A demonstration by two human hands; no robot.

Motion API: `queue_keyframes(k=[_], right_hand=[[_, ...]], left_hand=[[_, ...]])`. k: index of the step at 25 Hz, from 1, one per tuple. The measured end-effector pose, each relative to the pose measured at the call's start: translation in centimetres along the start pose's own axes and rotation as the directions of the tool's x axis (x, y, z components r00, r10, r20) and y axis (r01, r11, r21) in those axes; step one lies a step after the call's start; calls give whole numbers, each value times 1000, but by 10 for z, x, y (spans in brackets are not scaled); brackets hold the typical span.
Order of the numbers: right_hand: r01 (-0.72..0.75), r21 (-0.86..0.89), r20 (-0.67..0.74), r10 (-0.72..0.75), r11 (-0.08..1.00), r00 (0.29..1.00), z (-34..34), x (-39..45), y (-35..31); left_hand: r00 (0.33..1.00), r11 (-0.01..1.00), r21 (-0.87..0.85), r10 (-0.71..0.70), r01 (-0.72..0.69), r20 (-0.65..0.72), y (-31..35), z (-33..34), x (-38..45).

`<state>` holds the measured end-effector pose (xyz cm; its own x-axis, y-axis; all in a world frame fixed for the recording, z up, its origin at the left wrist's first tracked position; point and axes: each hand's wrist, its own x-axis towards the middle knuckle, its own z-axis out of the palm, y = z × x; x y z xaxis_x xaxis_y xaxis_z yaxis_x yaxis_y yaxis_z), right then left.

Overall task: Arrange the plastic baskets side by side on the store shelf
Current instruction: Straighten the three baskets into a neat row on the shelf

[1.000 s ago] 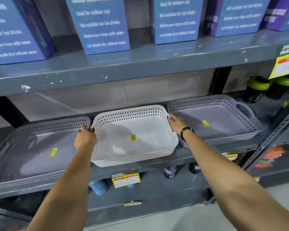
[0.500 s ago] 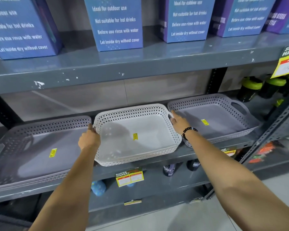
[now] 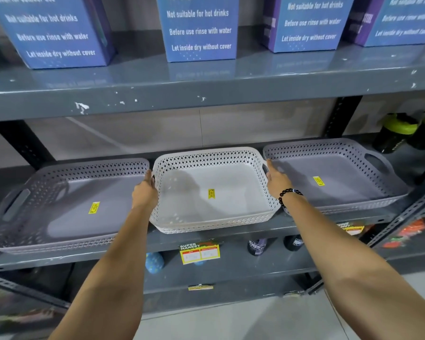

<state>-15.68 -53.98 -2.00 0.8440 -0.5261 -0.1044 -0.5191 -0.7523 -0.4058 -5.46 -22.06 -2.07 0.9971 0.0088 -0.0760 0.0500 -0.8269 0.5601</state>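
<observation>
Baskets sit three in a row on the middle shelf [image 3: 304,223]: a white basket [image 3: 214,190] at the centre of your view, a grey basket [image 3: 66,204] at its 9 o'clock and another grey basket [image 3: 336,175] at its 3 o'clock, their rims close or touching. Your left hand [image 3: 144,194] is curled onto the white basket's left side at the handle, and your right hand [image 3: 277,180] lies along its right side with the fingers stretched toward 12 o'clock; whether that hand truly clasps the handle, you cannot tell from this angle.

Judge the white basket as light, thin perforated plastic that will flex if you squeeze the walls, and likely to slide easily on the painted metal. It looks like several nested together, so lift from the lowest rim or the side handles. Push evenly with both hands, or one corner will swing and ride over a neighbour's rim.
</observation>
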Motion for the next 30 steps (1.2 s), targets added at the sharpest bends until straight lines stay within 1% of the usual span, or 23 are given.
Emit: queue_keyframes(k=[3, 6, 14, 18, 23, 28, 30], right_hand=[[12, 8, 4, -12, 1000, 1000, -2, -1, -1], [14, -22, 3, -14, 1000, 1000, -1, 0, -1], [44, -63, 29, -42, 997, 999, 2, 1, 1], [-5, 20, -12, 6, 1000, 1000, 0, -1, -1], [7, -14, -6, -8, 1000, 1000, 1, -5, -1], [12, 18, -12, -12, 1000, 1000, 1, -9, -1], [18, -12, 13, -18, 1000, 1000, 1, -10, 0]], left_hand=[[1000, 1000, 6, -1, 1, 9, -1, 0, 1], [1000, 999, 36, -1, 1, 7, -1, 2, 2], [1000, 1000, -19, -6, 6, 2, -2, 4, 0], [1000, 1000, -14, -12, 12, -5, -2, 5, 0], [1000, 1000, -1, -29, 29, -4, -2, 7, -1], [1000, 1000, 15, -15, 15, -5, -1, 5, -4], [1000, 1000, 27, -2, 3, -10, -1, 5, -6]])
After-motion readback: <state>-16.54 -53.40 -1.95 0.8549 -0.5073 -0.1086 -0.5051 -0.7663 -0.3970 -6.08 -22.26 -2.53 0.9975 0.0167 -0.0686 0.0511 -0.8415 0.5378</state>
